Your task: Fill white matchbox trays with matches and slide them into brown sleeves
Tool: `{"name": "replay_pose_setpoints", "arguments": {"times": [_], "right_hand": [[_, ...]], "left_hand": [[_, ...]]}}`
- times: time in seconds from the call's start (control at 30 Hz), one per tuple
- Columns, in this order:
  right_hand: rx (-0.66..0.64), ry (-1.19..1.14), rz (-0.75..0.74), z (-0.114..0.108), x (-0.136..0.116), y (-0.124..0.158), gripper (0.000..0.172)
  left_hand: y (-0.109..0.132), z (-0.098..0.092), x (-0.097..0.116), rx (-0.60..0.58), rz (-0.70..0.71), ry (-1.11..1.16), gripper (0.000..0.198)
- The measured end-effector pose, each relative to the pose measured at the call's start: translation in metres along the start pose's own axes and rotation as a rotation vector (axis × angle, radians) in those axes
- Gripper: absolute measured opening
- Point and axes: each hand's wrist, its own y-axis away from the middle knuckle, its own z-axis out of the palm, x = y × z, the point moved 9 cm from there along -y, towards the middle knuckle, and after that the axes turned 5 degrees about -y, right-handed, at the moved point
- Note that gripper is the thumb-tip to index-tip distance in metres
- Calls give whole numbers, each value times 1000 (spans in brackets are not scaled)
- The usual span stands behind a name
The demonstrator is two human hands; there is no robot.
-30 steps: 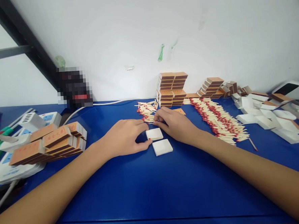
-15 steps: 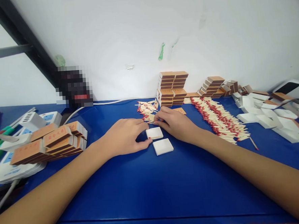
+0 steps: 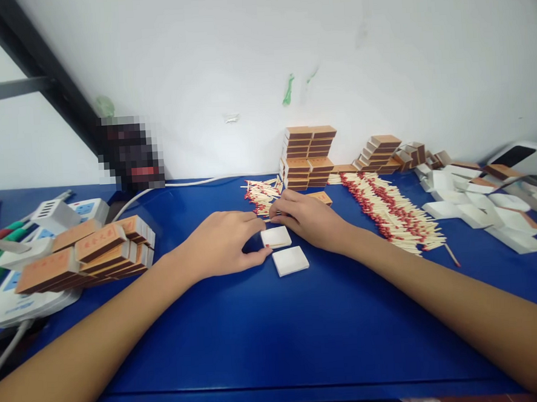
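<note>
My left hand (image 3: 228, 243) curves around the left end of a small white matchbox tray (image 3: 277, 237), the index finger at its far corner and the thumb at its near corner. A match shows in that tray, its red head beside my thumb. My right hand (image 3: 308, 217) is just beyond the tray, thumb and fingers pinched together at the near edge of a small heap of matches (image 3: 259, 194). A match seems to be at those fingertips, partly hidden. A second white tray (image 3: 291, 261) lies just nearer on the blue table.
Stacked matchboxes (image 3: 309, 156) stand against the wall, with a lower stack (image 3: 381, 151) to their right. Long rows of matches (image 3: 387, 209) lie right of my hand, before loose white trays (image 3: 477, 197). At left, matchboxes (image 3: 89, 251) rest on a power strip (image 3: 24, 307).
My right fingertips have shifted slightly left toward my left index finger. My left hand keeps its place around the tray. The whole view has shifted a little.
</note>
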Motion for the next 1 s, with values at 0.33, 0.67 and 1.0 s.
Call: {"name": "replay_pose_setpoints", "arguments": {"times": [0.33,0.67,1.0], "right_hand": [[-27,75,98,-8,11,6,10],[3,-8,-7,-13,-29,18,12],[89,59,-40,-10,6,7,20]], "left_hand": [[1,0,-6,-1,-32,-4,32],[0,-2,-9,12,-70,-25,28],[0,-2,-9,-17,-73,-20,28]]}}
